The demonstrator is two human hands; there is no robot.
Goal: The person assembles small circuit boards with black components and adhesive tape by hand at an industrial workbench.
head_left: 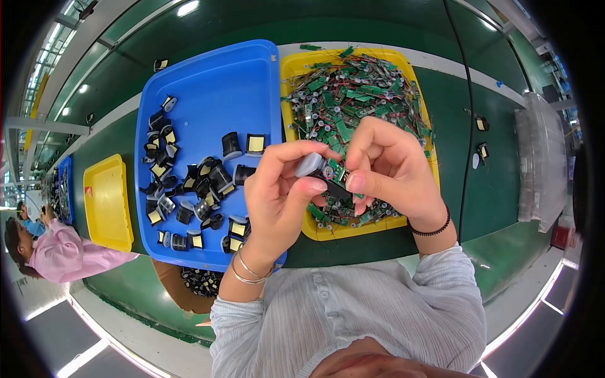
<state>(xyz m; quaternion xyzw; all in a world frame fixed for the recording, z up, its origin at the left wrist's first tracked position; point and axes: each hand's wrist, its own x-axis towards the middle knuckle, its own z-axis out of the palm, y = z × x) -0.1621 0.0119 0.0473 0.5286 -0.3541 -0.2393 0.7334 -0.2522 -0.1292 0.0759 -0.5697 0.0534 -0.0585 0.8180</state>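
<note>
My left hand [277, 192] grips a small black plastic housing [338, 190] with a grey translucent cap [309, 165], held over the near part of a yellow tray [328, 233]. My right hand [397, 173] pinches a small green circuit board [338, 170] at the housing's open side; how far in the board sits, I cannot tell. Loose green boards with red and black wires [343, 94] heap up in that tray. To the left, a blue tray [208, 75] holds many black housings [217, 176] with grey caps, several showing pale yellow squares.
Another yellow tray [108, 205] lies farther left on the green bench. Below the blue tray, a cardboard box [169, 280] contains small black parts. A black cable [470, 126] crosses the bench at right, near stacked clear plastic trays [542, 164]. A person in pink [75, 252] works at far left.
</note>
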